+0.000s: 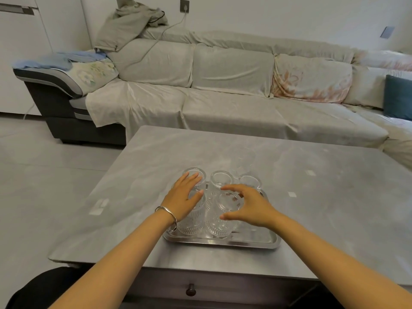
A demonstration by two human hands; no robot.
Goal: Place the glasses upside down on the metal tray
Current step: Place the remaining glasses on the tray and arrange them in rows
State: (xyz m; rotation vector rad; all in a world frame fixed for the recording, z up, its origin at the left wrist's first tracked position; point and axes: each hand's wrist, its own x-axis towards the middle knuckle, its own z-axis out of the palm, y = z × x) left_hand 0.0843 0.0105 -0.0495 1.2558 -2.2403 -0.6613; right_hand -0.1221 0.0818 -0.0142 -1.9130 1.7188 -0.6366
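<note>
A rectangular metal tray (252,243) lies near the front of the grey table. Several clear ribbed glasses stand upside down on it. One more glass (243,160) stands on the table behind the tray. My left hand (184,198) lies flat, fingers apart, on the front left glass (191,224) and reaches toward the back left glass (196,175). My right hand (247,207) is curved around the base of the front middle glass (219,221), thumb on the near side and fingers on the far side. The back middle glass (220,178) and back right glass (250,181) stand free.
The grey stone-look table (323,197) has a drawer knob (190,289) under its front edge. A long covered sofa (223,85) runs behind the table. Small pale tape marks (99,207) lie on the tabletop left and right of the tray.
</note>
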